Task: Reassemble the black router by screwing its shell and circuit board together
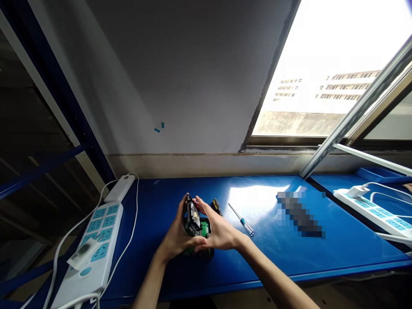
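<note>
Both hands meet over the middle of the blue tabletop [270,253]. My left hand [176,236] wraps its fingers round the left side of a small black device [194,219] with a green circuit board showing inside. My right hand [217,231] grips the same device from the right, thumb and fingers closed against it. The device is held upright just above the table. A small screwdriver [241,219] with a clear blue handle lies on the table just right of my right hand. A black and yellow object [216,206] peeks out behind my right hand.
A white power strip with blue sockets [96,240] lies at the left edge with a white cable [62,244]. Another power strip [373,210] lies at the far right. A blurred dark patch [301,214] sits right of centre. Grey wall and window stand behind.
</note>
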Demonstrator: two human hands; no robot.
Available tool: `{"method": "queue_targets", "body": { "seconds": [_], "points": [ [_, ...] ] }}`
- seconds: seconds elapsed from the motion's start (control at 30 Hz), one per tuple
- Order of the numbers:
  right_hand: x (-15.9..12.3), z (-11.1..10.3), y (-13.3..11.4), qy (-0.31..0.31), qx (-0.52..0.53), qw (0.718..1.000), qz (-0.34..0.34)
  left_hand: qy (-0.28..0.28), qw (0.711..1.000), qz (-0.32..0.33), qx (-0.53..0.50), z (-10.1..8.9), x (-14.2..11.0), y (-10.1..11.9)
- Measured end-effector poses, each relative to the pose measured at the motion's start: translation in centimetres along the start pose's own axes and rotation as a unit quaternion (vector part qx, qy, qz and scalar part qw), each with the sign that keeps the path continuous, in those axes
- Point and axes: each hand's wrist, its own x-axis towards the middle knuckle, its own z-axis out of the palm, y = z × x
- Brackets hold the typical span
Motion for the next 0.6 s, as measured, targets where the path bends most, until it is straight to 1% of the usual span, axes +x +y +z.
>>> {"method": "queue_targets", "body": {
  "seconds": [0.07, 0.13, 0.2, 0.27, 0.3, 0.37, 0.43, 0.5, 0.6],
  "points": [
    [0.3, -0.1, 0.6, 0.015, 0.011, 1.000, 0.006, -0.008, 1.000, -0.003, 0.015, 0.0, 0.7, -0.3],
    [0.8, -0.6, 1.1, 0.026, 0.011, 0.999, 0.027, -0.012, 0.998, -0.025, 0.055, -0.4, 1.3, -0.7],
    [1.5, -1.4, 1.6, 0.035, -0.011, 0.998, 0.059, 0.002, 0.995, -0.054, 0.089, -1.1, 1.3, -0.9],
    [2.5, -2.2, 2.2, 0.043, -0.062, 0.993, 0.089, 0.022, 0.987, -0.085, 0.134, -1.5, 0.6, -1.0],
    [3.0, -2.6, 2.5, 0.044, -0.097, 0.989, 0.101, 0.021, 0.981, -0.102, 0.166, -1.6, 0.1, -1.1],
    [4.1, -3.2, 3.1, 0.033, -0.172, 0.977, 0.123, -0.029, 0.949, -0.138, 0.281, -1.5, -1.3, -1.2],
    [5.0, -3.4, 3.5, 0.017, -0.230, 0.963, 0.138, -0.056, 0.917, -0.168, 0.356, -1.1, -2.7, -1.3],
    [5.7, -3.4, 3.8, 0.004, -0.254, 0.957, 0.144, -0.059, 0.899, -0.175, 0.397, -0.7, -3.8, -1.2],
    [6.2, -3.3, 3.9, -0.011, -0.255, 0.956, 0.145, -0.054, 0.886, -0.196, 0.417, -0.7, -4.7, -0.5]
  ]
}}
